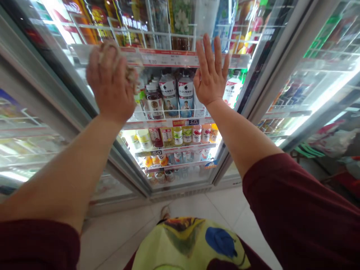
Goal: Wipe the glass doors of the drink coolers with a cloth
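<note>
Dark red sleeves (295,217) and a yellow patterned apron (191,243) fill the bottom edge of the view, with pale floor tiles (197,204) beyond them.

Both arms reach up to a drinks fridge (157,187). The left hand (111,84) is closed around a bunched beige cloth (131,73), which sticks out above the knuckles and past the thumb side. Hand and cloth sit at the left end of the price strip (168,58) on the front edge of an upper shelf. The right hand (210,75) is fully open, fingers spread and pointing up, holding nothing. Its fingertips lie over the right part of the same strip; whether the palm presses on it cannot be told.

Above the strip, a white wire rack (157,33) holds a row of tall bottles and cartons. Below it, between the two hands, the next shelf carries white-capped bottles (185,92) with blue and white labels, and a dark drink bottle (154,103) near the left hand. One shelf further down stands a row of small bottles (182,135) with red, green and orange labels, and lower shelves hold more small bottles and cups, too small to make out.

A glass door (270,75) stands at an angle just right of the right hand, and another glass-fronted fridge (323,75) lies towards the right edge.
</note>
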`<state>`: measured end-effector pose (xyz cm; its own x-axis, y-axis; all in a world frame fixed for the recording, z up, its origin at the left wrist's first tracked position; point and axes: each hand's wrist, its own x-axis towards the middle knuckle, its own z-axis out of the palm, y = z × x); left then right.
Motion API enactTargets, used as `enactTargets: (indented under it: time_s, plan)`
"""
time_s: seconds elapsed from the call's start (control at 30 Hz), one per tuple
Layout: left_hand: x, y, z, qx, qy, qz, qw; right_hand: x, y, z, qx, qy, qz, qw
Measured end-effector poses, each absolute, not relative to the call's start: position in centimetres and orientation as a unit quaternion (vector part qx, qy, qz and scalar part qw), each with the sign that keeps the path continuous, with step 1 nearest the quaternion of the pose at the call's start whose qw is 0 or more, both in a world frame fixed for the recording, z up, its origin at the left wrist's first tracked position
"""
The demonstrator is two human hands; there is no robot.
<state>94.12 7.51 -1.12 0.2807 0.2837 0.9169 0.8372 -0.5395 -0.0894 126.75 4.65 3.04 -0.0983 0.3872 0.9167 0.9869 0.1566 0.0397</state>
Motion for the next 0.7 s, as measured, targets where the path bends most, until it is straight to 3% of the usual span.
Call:
enactTargets:
  time_s: [0.17, 0.23, 0.4, 0.57, 0.63, 0.7]
  plan:
    - [95.3, 6.1, -4.2, -0.877, -0.306, -0.282, 0.242, 126.9, 4.6, 3.0, -0.522, -0.655, -0.367, 0.405]
    - [93.9, 6.3, -2.7, -0.87, -0.31, -0.29, 0.252, 127.0, 4.6, 3.0, -0.523, -0.652, -0.373, 0.403]
    - [90.7, 7.9, -1.2, -0.732, -0.347, -0.463, 0.361, 127.2, 4.3, 3.4, -0.533, -0.667, -0.347, 0.388]
    - [92.6, 7.1, -5.9, -0.84, -0.32, -0.316, 0.304, 127.6, 4.4, 3.5, -0.512, -0.68, -0.34, 0.399]
    - [92.3, 6.9, -5.5, -0.863, -0.306, -0.274, 0.294, 127.7, 4.6, 3.5, -0.51, -0.681, -0.342, 0.399]
    - [91.2, 7.1, -3.8, -0.832, -0.329, -0.321, 0.31, 127.8, 4.8, 3.4, -0.515, -0.679, -0.345, 0.393]
